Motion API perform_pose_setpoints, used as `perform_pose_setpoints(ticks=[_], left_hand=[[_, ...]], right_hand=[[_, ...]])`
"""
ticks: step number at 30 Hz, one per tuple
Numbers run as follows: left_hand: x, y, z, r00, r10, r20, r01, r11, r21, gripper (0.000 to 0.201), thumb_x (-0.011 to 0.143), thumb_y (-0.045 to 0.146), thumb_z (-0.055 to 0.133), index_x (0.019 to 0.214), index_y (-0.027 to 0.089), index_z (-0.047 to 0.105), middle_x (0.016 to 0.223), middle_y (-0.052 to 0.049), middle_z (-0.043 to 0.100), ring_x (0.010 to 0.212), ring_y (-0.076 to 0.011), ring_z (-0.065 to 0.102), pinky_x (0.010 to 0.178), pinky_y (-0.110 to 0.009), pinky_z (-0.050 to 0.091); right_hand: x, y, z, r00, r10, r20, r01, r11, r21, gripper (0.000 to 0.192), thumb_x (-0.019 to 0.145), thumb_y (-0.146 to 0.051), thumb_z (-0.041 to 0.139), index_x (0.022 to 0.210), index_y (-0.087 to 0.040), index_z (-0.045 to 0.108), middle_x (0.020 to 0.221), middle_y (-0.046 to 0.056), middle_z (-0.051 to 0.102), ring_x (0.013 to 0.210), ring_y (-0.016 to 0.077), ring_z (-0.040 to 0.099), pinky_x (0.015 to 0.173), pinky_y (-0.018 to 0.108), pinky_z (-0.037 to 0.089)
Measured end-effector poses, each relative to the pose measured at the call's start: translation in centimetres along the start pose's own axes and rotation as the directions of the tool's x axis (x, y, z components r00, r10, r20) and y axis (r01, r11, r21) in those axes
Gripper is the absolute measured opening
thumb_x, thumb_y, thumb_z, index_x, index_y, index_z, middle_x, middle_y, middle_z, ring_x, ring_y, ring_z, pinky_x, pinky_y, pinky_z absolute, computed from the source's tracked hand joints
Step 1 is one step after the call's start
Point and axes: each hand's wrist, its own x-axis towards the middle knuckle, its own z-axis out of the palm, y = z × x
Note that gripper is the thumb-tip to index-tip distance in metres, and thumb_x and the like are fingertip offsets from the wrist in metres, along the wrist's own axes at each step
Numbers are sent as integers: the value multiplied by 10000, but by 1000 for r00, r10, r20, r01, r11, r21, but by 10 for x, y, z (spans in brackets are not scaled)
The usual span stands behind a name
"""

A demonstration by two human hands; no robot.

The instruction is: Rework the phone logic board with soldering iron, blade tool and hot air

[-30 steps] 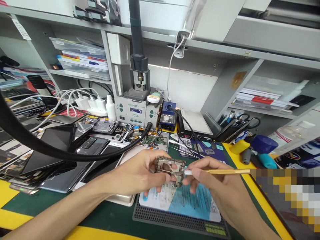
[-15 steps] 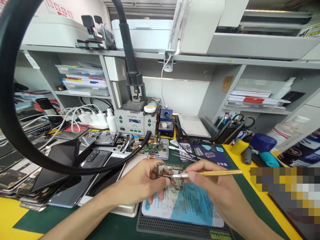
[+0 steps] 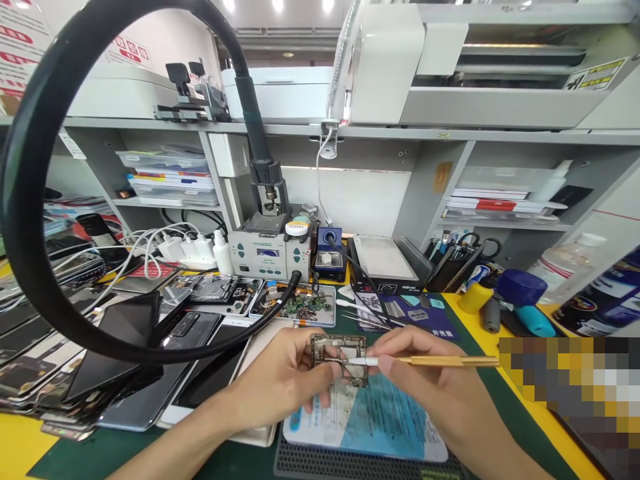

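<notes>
My left hand (image 3: 287, 377) pinches a small phone circuit board (image 3: 355, 350) by its left side, thumb in front and fingers behind. The board has a rectangular outline with open cutouts, and it is tilted up toward me. My right hand (image 3: 437, 377) grips a slim gold-handled knife (image 3: 453, 361) like a pen. Its pale, narrow tip points left and lies over the middle of the board; whether it touches cannot be made out. Below both hands lies a blue-and-white pad (image 3: 385, 420) with printed text.
Phones (image 3: 145, 380) and phone parts are piled at left. A hot-air station (image 3: 267, 253) with a thick looping black hose (image 3: 20, 200) stands behind. At the back are a tray of small boards (image 3: 310, 307), a flat heating plate (image 3: 383, 257) and tweezers. Bottles (image 3: 567, 263) stand at right.
The view has tipped upward slightly, showing more of the shelf top. The board is turned a little, and the knife, still over it, has shifted slightly in my right hand.
</notes>
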Motion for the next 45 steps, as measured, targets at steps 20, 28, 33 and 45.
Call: perform_pose_setpoints(ticks=[20,28,33,45], left_hand=[[-8,-1,3,990,135,-32,-131,985,109,156,910,305,608,837,172,577,635,37,530,564,-98,415,504,-223,313],[-9,-2,3,985,165,-49,-156,977,147,120,917,248,586,820,177,576,634,54,464,565,-92,374,499,-218,286],[-9,-3,2,986,164,-37,-158,979,127,123,927,251,582,827,180,572,635,58,464,553,-85,367,483,-208,282],[-10,4,2,995,102,-15,-102,994,-35,113,881,269,619,853,164,589,588,56,531,496,-79,490,438,-165,369]], right_hand=[[-3,3,0,996,-92,-12,92,996,-1,183,922,-379,708,793,-254,741,855,47,654,824,214,594,582,267,414],[-4,4,0,995,-104,-13,104,994,-30,177,926,-369,701,803,-249,743,873,65,660,858,236,608,522,259,382],[-5,2,1,993,-122,-5,122,992,-27,160,916,-363,717,802,-253,739,862,49,684,839,223,618,683,282,489],[-8,2,3,988,-152,-20,151,987,-50,116,916,-326,729,820,-270,762,875,46,734,858,219,658,737,274,537]])
